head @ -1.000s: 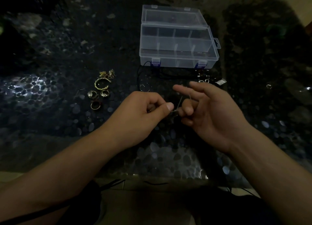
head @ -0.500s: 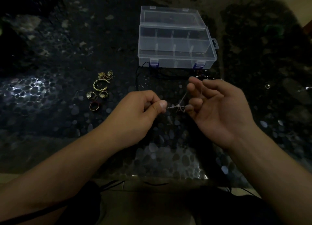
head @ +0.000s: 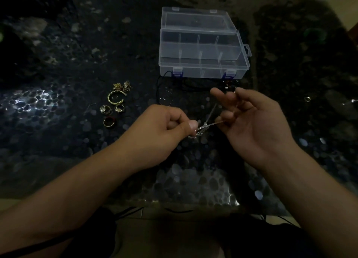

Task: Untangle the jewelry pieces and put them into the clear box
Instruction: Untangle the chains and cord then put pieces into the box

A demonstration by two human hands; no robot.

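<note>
Dim, dark pebble-patterned glossy surface (head: 58,106), seen from above. Thin tangled silver chain (head: 201,129) stretched left to right, raised between both hands. Left hand (head: 162,130) pinching the knotted end with thumb and fingers; right hand (head: 255,122) gripping the other end, upper fingers (head: 222,95) loose. Open clear plastic compartment box (head: 201,50) beyond, nearer the right hand. Gold rings (head: 114,106) lying to the left.

A thin silver chain (head: 201,129), knotted in the middle, was stretched between the left hand (head: 157,134) and the right hand (head: 253,126), both pinching it above the bench. The clear box (head: 202,64) stood open behind, its divided compartments showing no jewelry. Gold rings (head: 114,107) and a small gold tangle (head: 122,86) lay to the left of the box.
</note>
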